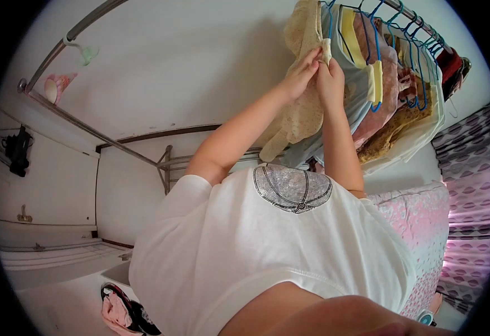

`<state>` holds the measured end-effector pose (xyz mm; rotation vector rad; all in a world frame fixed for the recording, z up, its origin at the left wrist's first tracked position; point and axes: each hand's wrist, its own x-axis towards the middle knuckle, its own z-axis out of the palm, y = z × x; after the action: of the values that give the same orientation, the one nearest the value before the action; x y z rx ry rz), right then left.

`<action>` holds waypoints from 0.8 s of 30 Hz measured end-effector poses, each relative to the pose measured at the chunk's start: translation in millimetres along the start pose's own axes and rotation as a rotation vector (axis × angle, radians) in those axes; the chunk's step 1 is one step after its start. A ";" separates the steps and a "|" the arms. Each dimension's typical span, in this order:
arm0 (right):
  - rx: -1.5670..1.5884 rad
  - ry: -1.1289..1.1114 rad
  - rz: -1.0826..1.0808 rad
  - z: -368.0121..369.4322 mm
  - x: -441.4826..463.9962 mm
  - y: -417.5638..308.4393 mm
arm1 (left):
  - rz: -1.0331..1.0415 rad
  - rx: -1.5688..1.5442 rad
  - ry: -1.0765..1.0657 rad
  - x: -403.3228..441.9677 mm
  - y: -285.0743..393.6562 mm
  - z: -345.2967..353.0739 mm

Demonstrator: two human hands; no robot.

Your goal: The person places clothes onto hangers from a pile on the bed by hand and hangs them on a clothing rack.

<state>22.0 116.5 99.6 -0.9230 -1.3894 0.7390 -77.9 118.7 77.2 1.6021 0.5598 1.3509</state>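
A cream garment with a fine speckled pattern [301,115] hangs at the left end of a row of clothes, apparently on a blue hanger [330,19]. My left hand [302,74] is closed at its upper edge, fingertips pinching the cloth. Close against it, my right hand [331,84] grips the same edge, where a folded cream strip sticks up above the fingers. The hands partly hide the cloth they hold. Just right of them hangs a pale blue garment with a yellow edge [353,39].
More clothes, including a pink garment [387,67] and a brown lacy one [399,131], hang from a metal rail [410,8]. A metal frame bar [96,131] runs at left. A pink floral bed cover [418,224] and patterned curtains [471,173] lie right.
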 end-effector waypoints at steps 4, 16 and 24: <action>0.045 -0.024 0.006 -7.6 -2.7 -3.8 | -0.018 -0.028 0.002 -0.2 -2.1 6.5; -0.015 -0.044 -0.046 -30.8 -27.3 -22.7 | 0.156 0.263 0.015 -20.8 5.9 31.2; -0.044 -0.046 -0.070 -30.7 -66.9 -32.7 | 0.332 0.496 -0.044 -52.6 2.4 43.3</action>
<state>45.0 39.3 97.5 -0.8917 -1.4764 0.6824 -53.2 59.3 54.5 2.1983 0.6576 1.4882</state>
